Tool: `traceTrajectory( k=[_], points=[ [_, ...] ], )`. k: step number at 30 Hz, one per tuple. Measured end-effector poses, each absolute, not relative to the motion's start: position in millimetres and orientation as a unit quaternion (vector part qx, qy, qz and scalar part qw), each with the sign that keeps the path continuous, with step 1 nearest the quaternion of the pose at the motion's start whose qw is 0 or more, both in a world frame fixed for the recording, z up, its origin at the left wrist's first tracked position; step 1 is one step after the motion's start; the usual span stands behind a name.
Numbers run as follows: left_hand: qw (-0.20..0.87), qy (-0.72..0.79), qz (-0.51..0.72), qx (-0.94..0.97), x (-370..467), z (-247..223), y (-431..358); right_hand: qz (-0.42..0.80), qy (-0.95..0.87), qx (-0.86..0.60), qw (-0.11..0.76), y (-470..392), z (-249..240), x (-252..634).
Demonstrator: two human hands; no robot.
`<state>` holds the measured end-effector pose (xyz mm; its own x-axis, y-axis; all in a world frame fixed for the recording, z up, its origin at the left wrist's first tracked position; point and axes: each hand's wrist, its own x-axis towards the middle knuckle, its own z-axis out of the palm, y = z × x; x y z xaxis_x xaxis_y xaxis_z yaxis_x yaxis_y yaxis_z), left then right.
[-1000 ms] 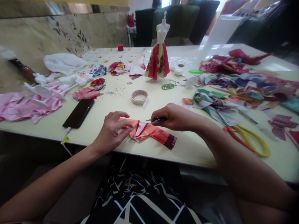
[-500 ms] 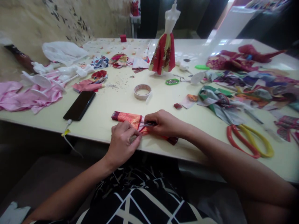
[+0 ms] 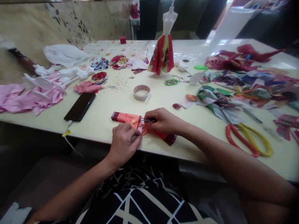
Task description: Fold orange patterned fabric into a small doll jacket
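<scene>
On the table's near edge lies a folded strip of orange cloth (image 3: pixel 127 118) with dark maroon ends, gathered at its middle. My left hand (image 3: pixel 125 141) presses and pinches the near side of that gathered middle, fingers closed. A small greyish oval (image 3: pixel 133 138) shows by its thumb; I cannot tell what it is. My right hand (image 3: pixel 161 121) is closed round a slim two-pronged metal tool (image 3: pixel 145 119) with a dark grip. The prongs point left, over the middle of the cloth. Part of the cloth is hidden under both hands.
A phone (image 3: pixel 80 106) on a cable lies left, a tape roll (image 3: pixel 141 92) ahead. Behind stands a small white dress form (image 3: pixel 168 23) in a red skirt (image 3: pixel 163 56). Large scissors (image 3: pixel 243 140) and fabric scraps (image 3: pixel 247 79) lie right; pink cloth (image 3: pixel 14 98) is far left.
The tool's prongs have lifted away from the left fingertips and now sit slightly farther back, pointing left. The gathered middle of the cloth looks more bunched. My left hand has hardly moved.
</scene>
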<state>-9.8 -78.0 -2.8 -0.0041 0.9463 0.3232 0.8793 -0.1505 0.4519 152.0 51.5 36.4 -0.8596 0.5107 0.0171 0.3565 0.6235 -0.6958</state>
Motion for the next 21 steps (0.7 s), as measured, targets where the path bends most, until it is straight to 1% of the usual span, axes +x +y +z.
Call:
traceTrajectory(
  k=[5,8,11,17,21],
  points=[
    [0.043,0.668,0.305,0.678,-7.6,4.2,-76.3,0.463,-0.847,-0.228,0.131,58.2,33.4,153.1],
    [0.020,0.681,0.321,0.658,-5.0,7.2,-71.0,0.494,-0.829,-0.221,0.138,59.8,33.1,153.5],
    [0.022,0.679,0.333,0.654,-1.7,5.8,-63.2,0.513,-0.816,-0.226,0.140,60.4,33.7,154.4],
    [0.066,0.655,0.390,0.644,2.0,-0.2,-56.2,0.529,-0.802,-0.240,0.141,64.2,35.3,156.7],
    [0.085,0.647,0.401,0.643,0.6,-0.4,-58.4,0.520,-0.807,-0.257,0.114,68.4,37.6,159.9]
  ],
)
